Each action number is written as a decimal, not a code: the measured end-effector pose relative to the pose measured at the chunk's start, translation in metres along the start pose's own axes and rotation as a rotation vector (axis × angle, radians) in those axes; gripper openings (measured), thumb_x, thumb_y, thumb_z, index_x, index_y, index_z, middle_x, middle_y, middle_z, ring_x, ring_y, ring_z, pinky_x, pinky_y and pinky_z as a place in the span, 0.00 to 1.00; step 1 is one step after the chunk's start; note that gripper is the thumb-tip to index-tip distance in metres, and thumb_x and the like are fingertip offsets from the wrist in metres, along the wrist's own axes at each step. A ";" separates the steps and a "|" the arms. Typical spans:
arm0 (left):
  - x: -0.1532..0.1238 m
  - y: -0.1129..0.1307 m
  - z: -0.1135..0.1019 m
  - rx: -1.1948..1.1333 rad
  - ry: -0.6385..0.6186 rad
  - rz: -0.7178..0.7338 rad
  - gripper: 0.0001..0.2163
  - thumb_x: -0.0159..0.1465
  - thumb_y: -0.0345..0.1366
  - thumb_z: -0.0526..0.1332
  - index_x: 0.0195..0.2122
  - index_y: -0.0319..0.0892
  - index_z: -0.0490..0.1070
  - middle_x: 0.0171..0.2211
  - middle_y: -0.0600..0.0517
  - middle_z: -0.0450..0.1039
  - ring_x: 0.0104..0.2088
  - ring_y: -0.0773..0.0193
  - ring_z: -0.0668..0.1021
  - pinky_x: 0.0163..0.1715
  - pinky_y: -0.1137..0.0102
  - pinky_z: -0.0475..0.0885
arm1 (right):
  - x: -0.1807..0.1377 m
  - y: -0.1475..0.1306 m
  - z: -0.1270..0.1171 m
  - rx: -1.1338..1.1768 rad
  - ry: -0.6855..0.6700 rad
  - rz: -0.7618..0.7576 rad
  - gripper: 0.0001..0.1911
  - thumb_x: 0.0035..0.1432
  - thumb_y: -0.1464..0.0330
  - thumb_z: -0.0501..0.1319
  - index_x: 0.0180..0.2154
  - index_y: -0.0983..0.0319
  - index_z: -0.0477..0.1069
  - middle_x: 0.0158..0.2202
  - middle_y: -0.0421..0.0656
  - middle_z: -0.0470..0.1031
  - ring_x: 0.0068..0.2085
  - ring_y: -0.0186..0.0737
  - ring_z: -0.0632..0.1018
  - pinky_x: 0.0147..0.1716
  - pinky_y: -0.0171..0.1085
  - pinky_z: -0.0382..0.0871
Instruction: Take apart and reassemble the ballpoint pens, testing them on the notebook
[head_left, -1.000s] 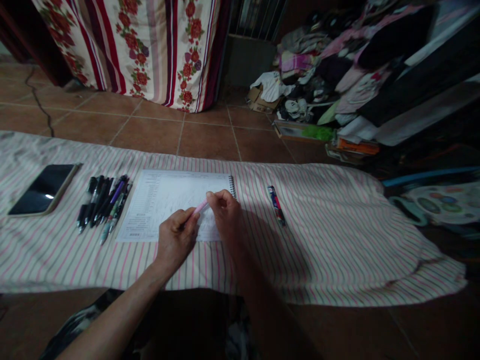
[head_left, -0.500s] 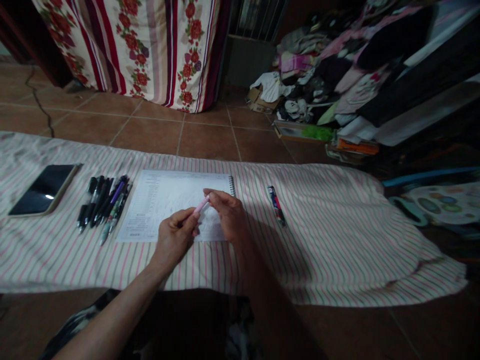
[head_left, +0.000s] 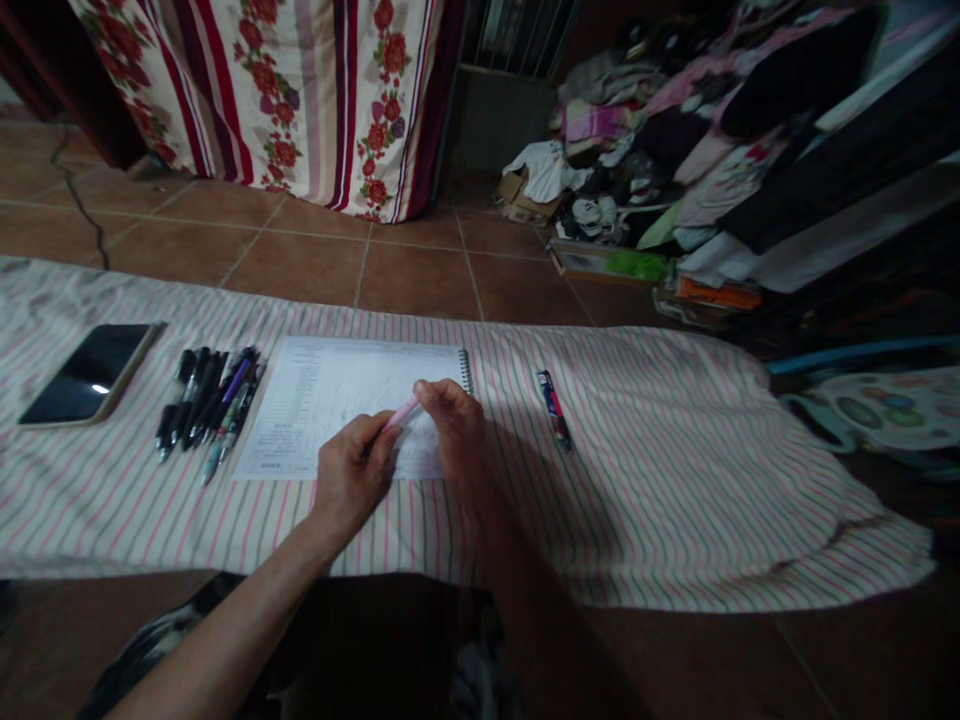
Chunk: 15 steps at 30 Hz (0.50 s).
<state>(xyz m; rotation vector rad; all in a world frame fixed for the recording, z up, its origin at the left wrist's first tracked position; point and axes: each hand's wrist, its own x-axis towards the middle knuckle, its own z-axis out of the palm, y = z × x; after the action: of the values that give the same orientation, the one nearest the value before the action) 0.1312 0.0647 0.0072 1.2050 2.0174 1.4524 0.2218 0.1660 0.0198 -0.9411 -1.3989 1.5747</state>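
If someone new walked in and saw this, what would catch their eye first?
The left hand and right hand at the centre would likely come first, with a pink pen between them over a spiral notebook on a striped cloth. Left of the notebook lie a row of dark pens and a smartphone. Along the top, red-flowered striped fabric and a heap of clothes stand out.

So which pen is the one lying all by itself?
The red-and-blue pen, right of the spiral notebook. The other pens on the cloth lie bunched together left of the notebook.
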 end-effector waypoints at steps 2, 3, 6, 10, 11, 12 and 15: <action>0.000 0.000 -0.001 0.067 -0.009 0.042 0.11 0.62 0.39 0.57 0.40 0.41 0.75 0.24 0.55 0.67 0.24 0.68 0.70 0.24 0.73 0.64 | 0.000 0.001 0.002 -0.020 0.024 0.004 0.18 0.46 0.54 0.64 0.22 0.61 0.67 0.18 0.33 0.59 0.22 0.29 0.59 0.22 0.32 0.54; 0.000 -0.001 -0.001 0.093 -0.012 0.059 0.11 0.62 0.39 0.56 0.41 0.41 0.74 0.24 0.55 0.67 0.25 0.68 0.70 0.24 0.73 0.64 | 0.000 0.002 0.003 -0.034 0.043 -0.001 0.18 0.45 0.53 0.64 0.21 0.61 0.65 0.17 0.32 0.57 0.21 0.29 0.59 0.22 0.32 0.53; 0.000 -0.002 0.000 0.130 -0.019 0.081 0.11 0.63 0.38 0.56 0.41 0.41 0.74 0.24 0.55 0.67 0.26 0.68 0.71 0.25 0.73 0.64 | -0.001 0.002 0.005 -0.075 0.089 -0.024 0.20 0.45 0.53 0.64 0.20 0.61 0.63 0.17 0.32 0.56 0.21 0.28 0.58 0.21 0.31 0.53; 0.002 -0.002 0.000 0.093 -0.001 0.073 0.10 0.62 0.39 0.57 0.39 0.41 0.75 0.23 0.56 0.67 0.24 0.69 0.69 0.25 0.73 0.64 | -0.002 0.002 0.005 -0.107 0.092 -0.053 0.19 0.46 0.53 0.64 0.21 0.61 0.65 0.18 0.33 0.60 0.22 0.29 0.62 0.23 0.31 0.57; 0.002 -0.001 0.000 0.079 0.004 0.064 0.10 0.62 0.39 0.57 0.38 0.41 0.75 0.23 0.56 0.66 0.23 0.69 0.69 0.25 0.73 0.64 | -0.001 0.002 0.004 -0.108 0.076 -0.063 0.18 0.47 0.53 0.63 0.22 0.61 0.67 0.19 0.34 0.63 0.23 0.30 0.65 0.24 0.31 0.59; 0.003 -0.001 0.000 0.063 0.006 0.051 0.10 0.62 0.40 0.57 0.38 0.41 0.75 0.22 0.56 0.67 0.23 0.69 0.69 0.25 0.73 0.64 | -0.001 0.003 0.003 -0.100 0.054 -0.075 0.18 0.48 0.52 0.62 0.24 0.61 0.69 0.21 0.36 0.67 0.25 0.32 0.68 0.26 0.32 0.61; 0.004 0.000 0.000 0.002 0.000 -0.005 0.11 0.61 0.41 0.58 0.37 0.42 0.75 0.23 0.55 0.69 0.23 0.68 0.70 0.24 0.73 0.64 | 0.001 0.005 -0.001 -0.031 -0.024 -0.097 0.19 0.54 0.52 0.58 0.35 0.61 0.75 0.34 0.42 0.77 0.37 0.38 0.75 0.36 0.35 0.66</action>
<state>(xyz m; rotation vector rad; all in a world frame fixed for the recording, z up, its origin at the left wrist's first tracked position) 0.1293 0.0678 0.0074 1.2002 2.0203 1.4490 0.2214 0.1671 0.0151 -0.8616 -1.4683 1.5004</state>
